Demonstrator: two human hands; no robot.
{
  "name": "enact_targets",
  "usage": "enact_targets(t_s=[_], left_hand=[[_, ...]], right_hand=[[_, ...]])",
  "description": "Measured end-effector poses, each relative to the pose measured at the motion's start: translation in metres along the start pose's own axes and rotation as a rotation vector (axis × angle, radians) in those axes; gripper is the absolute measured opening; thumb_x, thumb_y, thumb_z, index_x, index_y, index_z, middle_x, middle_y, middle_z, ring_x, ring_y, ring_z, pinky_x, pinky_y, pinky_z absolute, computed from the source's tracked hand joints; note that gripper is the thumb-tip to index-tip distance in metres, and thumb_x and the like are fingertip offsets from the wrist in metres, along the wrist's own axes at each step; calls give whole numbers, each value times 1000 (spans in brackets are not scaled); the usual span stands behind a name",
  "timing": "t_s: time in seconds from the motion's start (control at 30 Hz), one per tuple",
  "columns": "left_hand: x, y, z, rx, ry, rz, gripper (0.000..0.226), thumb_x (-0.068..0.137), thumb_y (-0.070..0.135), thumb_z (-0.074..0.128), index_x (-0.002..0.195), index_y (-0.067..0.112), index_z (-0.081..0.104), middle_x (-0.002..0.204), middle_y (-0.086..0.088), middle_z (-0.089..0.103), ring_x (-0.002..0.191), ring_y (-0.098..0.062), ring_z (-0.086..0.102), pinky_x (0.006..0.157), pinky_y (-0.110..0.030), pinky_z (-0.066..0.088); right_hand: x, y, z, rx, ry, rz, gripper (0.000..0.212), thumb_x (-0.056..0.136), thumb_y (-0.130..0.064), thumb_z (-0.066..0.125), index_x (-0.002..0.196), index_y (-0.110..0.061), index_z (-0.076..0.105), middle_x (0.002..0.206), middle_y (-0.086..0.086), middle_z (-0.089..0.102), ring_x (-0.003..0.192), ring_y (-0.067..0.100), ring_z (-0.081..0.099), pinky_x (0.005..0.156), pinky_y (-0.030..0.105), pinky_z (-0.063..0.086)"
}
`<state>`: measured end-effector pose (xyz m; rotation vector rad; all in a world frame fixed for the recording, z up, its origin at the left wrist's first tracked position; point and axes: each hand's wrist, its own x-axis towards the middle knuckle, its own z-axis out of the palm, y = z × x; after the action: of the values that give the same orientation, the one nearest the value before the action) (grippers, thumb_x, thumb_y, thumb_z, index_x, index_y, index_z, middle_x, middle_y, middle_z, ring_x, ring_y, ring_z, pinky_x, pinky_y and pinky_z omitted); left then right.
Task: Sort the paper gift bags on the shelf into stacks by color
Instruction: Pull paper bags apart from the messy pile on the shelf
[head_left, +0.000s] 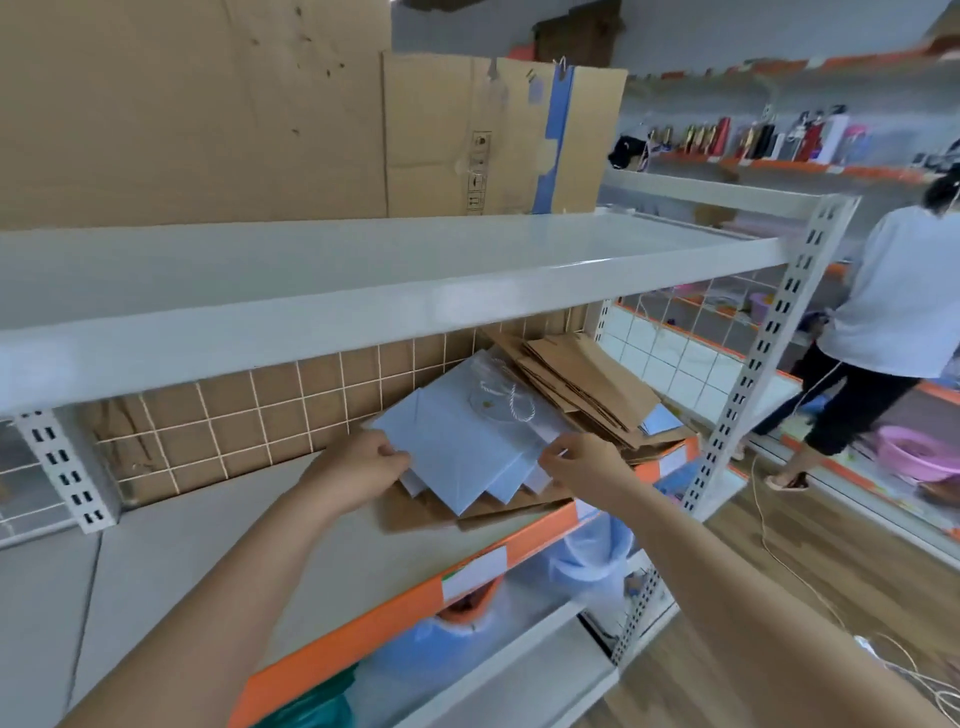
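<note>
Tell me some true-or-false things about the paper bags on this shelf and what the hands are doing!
1. Both hands hold the fanned light blue paper gift bags. True: the left hand grips their left edge and the right hand pinches their right edge.
2. The flat brown kraft paper bags lie to the left of the blue ones. False: they lie to the right and behind, and some sit underneath.
3. The shelf's front edge has an orange strip. True.
4. A red bucket stands on the white metal top shelf. False: only big flattened cardboard sheets stand behind it.
5. A twisted white string handle lies on the blue bags. True.
</note>
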<state>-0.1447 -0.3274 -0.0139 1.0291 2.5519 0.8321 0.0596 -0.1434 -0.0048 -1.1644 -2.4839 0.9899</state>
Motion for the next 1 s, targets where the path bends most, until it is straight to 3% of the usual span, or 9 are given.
enact_targets(t_s=[0.13,0.27,0.37,0.5,0.63,0.77,0.83,0.9,1.0], left_hand=[[40,38,13,-1,2,36,22,87,34,56,74,17,56,69,4,56,59,-12,49,56,-27,34],[74,75,30,32,11,56,24,87,36,57,69,19,54,71,0,60,65,-19,56,61,-28,42],[87,98,45,72,52,37,26,87,37,53,67,22,51,66,1,56,60,-19,55,58,-26,39],[108,129,58,151,137,-11,25,87,36,51,68,19,51,66,3,55,61,-19,54,57,-25,35],[130,162,79,82,123,-22,22,85,31,51,65,20,54,64,0,56,69,-23,58,62,-27,37],[151,200,107,-28,175,-74,14,87,31,52,75,24,56,73,-2,57,69,-21,55,64,-28,37],[159,218,122,-141,186,-112,15,88,28,53,75,21,53,72,-2,54,68,-18,51,63,-27,36],[165,233,138,-218,158,-178,25,89,26,53,66,18,47,64,-1,50,66,-18,51,58,-26,35],[170,244,163,-240,134,-290,19,88,26,55,73,14,55,74,-6,58,73,-22,58,60,-25,42]], right_hand=[[30,22,-35,-11,84,40,16,88,-22,55,88,-12,66,76,5,68,67,20,62,59,25,49],[63,53,-61,-3,120,117,15,87,-22,55,89,-12,66,79,6,67,73,21,61,57,23,45],[91,71,-72,24,130,138,13,87,-21,55,91,-12,64,89,13,70,85,28,65,66,28,50],[134,90,-88,29,152,116,13,86,-20,54,90,-12,63,88,15,70,85,30,66,72,31,50],[183,116,-110,-79,108,112,24,87,-25,53,99,-9,67,97,13,70,94,28,64,82,36,53],[233,147,-131,-159,20,121,35,90,-27,55,107,2,63,116,17,63,108,30,60,88,38,50],[254,163,-136,-237,-90,115,34,92,-36,52,83,-5,59,96,10,64,95,26,61,72,30,45],[271,177,-136,-262,-159,115,38,92,-44,52,67,-15,48,74,1,53,78,20,54,64,27,37],[289,196,-129,-204,-209,95,41,83,-55,60,77,-16,49,76,0,50,76,19,50,64,28,36]])
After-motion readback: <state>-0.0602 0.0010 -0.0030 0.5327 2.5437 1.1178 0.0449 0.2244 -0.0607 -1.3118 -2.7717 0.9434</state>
